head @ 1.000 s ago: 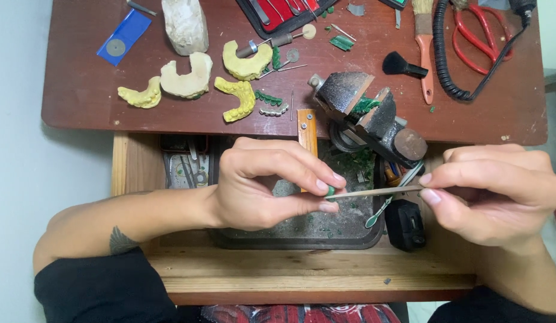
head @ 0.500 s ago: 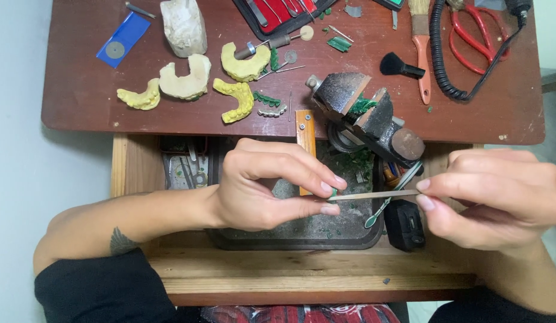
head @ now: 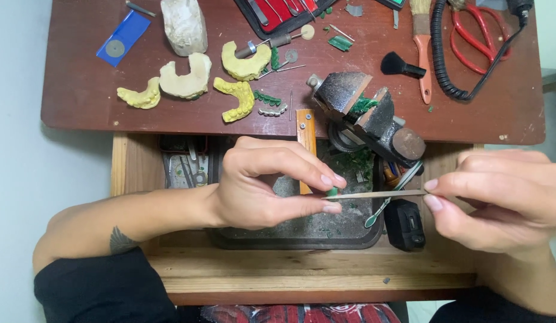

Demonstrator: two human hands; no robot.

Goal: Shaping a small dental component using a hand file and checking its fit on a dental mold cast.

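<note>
Green piece point(head: 332, 192) mostly hidden by fingertips point(head: 333, 179)

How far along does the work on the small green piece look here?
Done: several yellow jaw casts lie finished on the bench. In hand: left hand pinches a small green piece; right hand lays a thin file against it. How much shaping remains cannot be told.

Tiny green piece point(head: 332, 192) pinched against thin level stick point(head: 377, 194).
</note>
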